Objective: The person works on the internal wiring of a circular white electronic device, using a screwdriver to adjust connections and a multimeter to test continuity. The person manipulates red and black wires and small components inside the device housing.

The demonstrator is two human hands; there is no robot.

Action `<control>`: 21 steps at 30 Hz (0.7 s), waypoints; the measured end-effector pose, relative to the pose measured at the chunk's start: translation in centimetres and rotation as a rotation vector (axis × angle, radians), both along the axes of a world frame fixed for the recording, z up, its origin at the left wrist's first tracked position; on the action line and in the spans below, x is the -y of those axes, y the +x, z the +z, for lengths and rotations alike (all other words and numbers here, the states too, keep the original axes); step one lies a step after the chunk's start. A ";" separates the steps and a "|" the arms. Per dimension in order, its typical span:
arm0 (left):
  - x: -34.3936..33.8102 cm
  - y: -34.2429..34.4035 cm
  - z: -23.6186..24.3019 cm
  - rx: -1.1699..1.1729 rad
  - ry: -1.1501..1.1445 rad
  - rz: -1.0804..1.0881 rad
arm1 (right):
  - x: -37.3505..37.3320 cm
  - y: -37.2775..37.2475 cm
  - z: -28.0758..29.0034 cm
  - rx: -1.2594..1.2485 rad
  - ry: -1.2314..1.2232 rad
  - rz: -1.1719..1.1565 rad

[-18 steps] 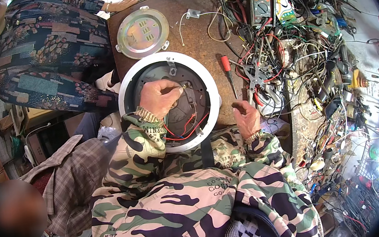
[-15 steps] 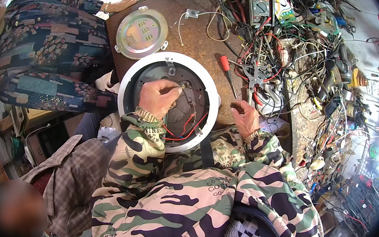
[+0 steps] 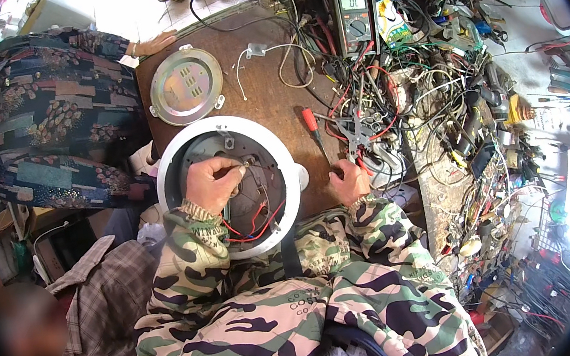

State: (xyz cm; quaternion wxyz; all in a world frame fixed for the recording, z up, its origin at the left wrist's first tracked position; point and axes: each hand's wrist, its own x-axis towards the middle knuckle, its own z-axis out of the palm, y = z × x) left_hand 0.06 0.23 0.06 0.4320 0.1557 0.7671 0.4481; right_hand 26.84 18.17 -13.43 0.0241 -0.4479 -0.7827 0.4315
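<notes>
A round white-rimmed housing (image 3: 286, 178) with a dark inside lies in front of me at the table's near edge. My left hand (image 3: 213, 184) reaches into it, thumb and forefinger pinched on what looks like a thin wire (image 3: 246, 164) with a small brassy end. Red wires (image 3: 255, 236) loop in the housing's lower part. My right hand (image 3: 350, 183) rests to the right of the housing with fingers loosely curled and thumb apart; I see nothing held in it. Beside its fingertips are a red-handled screwdriver (image 3: 312, 123) and pliers (image 3: 354, 135).
Beyond the housing sits a round metal cover plate (image 3: 186, 85). A white cable (image 3: 256, 50) lies to its right, and a multimeter (image 3: 356, 20) stands further right. Tangled wires and tools (image 3: 447, 108) crowd the right side. Another person's hand (image 3: 154, 43) touches the table's far left edge.
My right hand has come down beside the screwdriver and pliers. My left hand stays pinched inside the housing. The whole view has shifted, with the scene sitting lower and further left.
</notes>
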 end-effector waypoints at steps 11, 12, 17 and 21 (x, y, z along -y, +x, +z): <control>0.0 0.1 0.1 0.025 -0.011 0.031 | -2.1 -3.7 -1.9 -0.027 0.174 0.124; -0.1 0.2 0.1 0.012 -0.013 0.030 | -2.3 -4.1 -1.7 -0.024 0.198 0.131; -0.4 -0.1 0.6 0.002 -0.036 0.022 | -4.0 -6.9 -1.4 -0.085 0.163 0.148; 0.0 0.3 -0.1 -0.020 -0.066 0.028 | -5.1 -10.8 -0.2 0.064 0.402 0.312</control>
